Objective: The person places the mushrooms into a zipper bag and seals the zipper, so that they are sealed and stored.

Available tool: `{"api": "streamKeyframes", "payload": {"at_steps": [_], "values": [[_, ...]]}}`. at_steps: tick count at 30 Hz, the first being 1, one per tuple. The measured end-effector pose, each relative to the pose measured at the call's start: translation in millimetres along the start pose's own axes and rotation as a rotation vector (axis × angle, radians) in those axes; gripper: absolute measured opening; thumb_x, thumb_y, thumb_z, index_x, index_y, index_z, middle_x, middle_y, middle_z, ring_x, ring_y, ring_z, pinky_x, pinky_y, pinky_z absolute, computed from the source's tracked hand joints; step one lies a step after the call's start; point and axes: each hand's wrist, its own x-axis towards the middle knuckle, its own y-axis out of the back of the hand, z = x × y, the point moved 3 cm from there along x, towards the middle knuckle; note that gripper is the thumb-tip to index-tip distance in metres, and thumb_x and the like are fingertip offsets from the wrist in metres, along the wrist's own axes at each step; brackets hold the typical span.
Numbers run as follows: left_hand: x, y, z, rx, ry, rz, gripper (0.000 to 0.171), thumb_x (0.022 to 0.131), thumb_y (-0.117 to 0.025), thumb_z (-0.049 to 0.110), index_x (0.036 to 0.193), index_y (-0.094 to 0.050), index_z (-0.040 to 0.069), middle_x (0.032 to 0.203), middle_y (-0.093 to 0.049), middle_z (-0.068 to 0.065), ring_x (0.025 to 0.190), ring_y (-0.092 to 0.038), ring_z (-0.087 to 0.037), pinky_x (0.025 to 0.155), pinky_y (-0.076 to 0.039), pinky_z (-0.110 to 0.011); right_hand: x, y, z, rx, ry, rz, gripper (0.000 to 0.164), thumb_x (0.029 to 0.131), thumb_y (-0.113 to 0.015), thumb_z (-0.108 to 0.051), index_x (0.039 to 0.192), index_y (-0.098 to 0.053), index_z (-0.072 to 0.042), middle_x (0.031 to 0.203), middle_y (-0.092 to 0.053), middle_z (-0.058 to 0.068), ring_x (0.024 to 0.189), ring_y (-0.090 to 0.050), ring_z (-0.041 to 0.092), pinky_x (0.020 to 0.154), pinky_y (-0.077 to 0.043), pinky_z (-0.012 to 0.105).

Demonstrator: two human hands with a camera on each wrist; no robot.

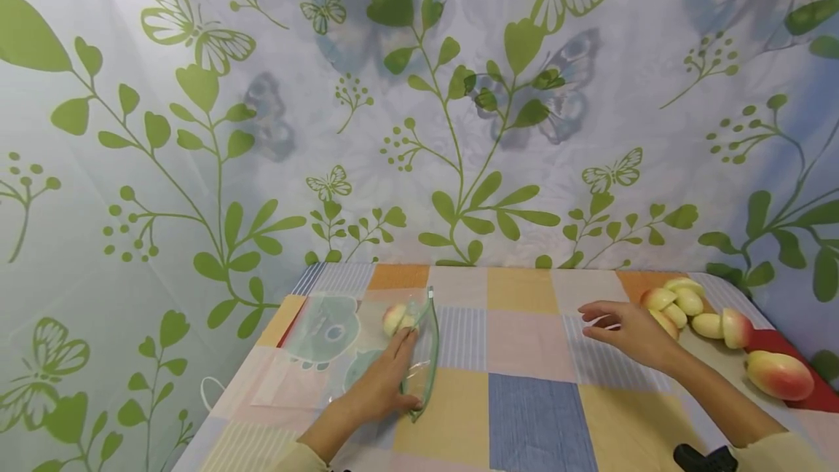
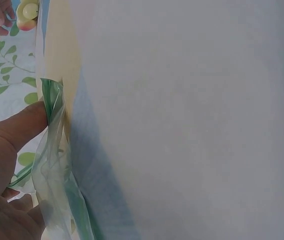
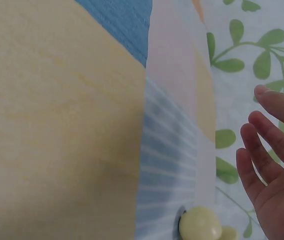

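A clear zip bag [image 1: 429, 377] with a green zipper edge and a green cartoon print lies on the left of the table. My left hand [image 1: 380, 381] grips it near its mouth. In the left wrist view, the thumb presses the green edge [image 2: 52, 92] and the fingers are partly hidden by the plastic. One yellow-and-red mushroom-shaped piece [image 1: 395, 319] shows through the bag, just beyond my left fingertips. My right hand [image 1: 632, 330] hovers over the table with loosely bent fingers, holding nothing. It is just left of a group of similar mushroom-shaped pieces [image 1: 688, 301].
At the table's right side, another mushroom-shaped piece [image 1: 734, 328] and a rounded yellow-red piece [image 1: 780, 376] lie on a grey and red sheet [image 1: 773, 341]. A patchwork cloth [image 1: 534, 414] covers the table. Behind stands a leaf-and-butterfly curtain [image 1: 419, 108]. A white cable [image 1: 208, 388] loops at the left edge.
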Motion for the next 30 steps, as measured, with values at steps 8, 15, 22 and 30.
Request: {"api": "streamKeyframes", "payload": {"at_steps": [8, 15, 22, 30], "values": [[2.5, 0.1, 1.3, -0.006, -0.002, 0.004, 0.120, 0.077, -0.093, 0.026, 0.162, -0.014, -0.004, 0.167, -0.013, -0.028, 0.150, -0.025, -0.043, 0.117, -0.034, -0.050, -14, 23, 13, -0.073, -0.003, 0.042, 0.031, 0.091, -0.081, -0.013, 0.119, -0.073, -0.001, 0.108, -0.074, 0.015, 0.085, -0.072, 0.011, 0.066, -0.059, 0.027], [2.4, 0.1, 4.5, -0.001, -0.025, 0.012, 0.119, 0.076, -0.093, 0.025, 0.161, -0.015, -0.006, 0.166, -0.014, -0.029, 0.149, -0.028, -0.045, 0.115, -0.036, -0.052, -29, 40, 26, -0.062, -0.039, 0.049, 0.032, 0.089, -0.081, -0.008, 0.117, -0.072, 0.005, 0.108, -0.072, 0.019, 0.082, -0.068, 0.002, 0.063, -0.060, 0.025], [2.7, 0.7, 5.6, 0.008, -0.037, 0.024, 0.119, 0.076, -0.093, 0.024, 0.161, -0.016, -0.006, 0.165, -0.015, -0.030, 0.149, -0.028, -0.044, 0.115, -0.037, -0.052, -41, 69, 34, -0.130, -0.028, 0.104, 0.032, 0.086, -0.084, -0.010, 0.113, -0.074, 0.004, 0.106, -0.072, 0.005, 0.082, -0.066, -0.005, 0.063, -0.058, 0.021], [0.6, 2.2, 4.7, 0.000, -0.030, 0.020, 0.120, 0.075, -0.094, 0.024, 0.161, -0.016, -0.007, 0.165, -0.016, -0.030, 0.149, -0.028, -0.044, 0.115, -0.036, -0.052, -60, 97, 52, -0.230, -0.258, 0.039, 0.046, 0.099, -0.073, -0.031, 0.125, -0.068, 0.005, 0.121, -0.067, 0.028, 0.093, -0.071, 0.030, 0.063, -0.056, 0.029]]}}
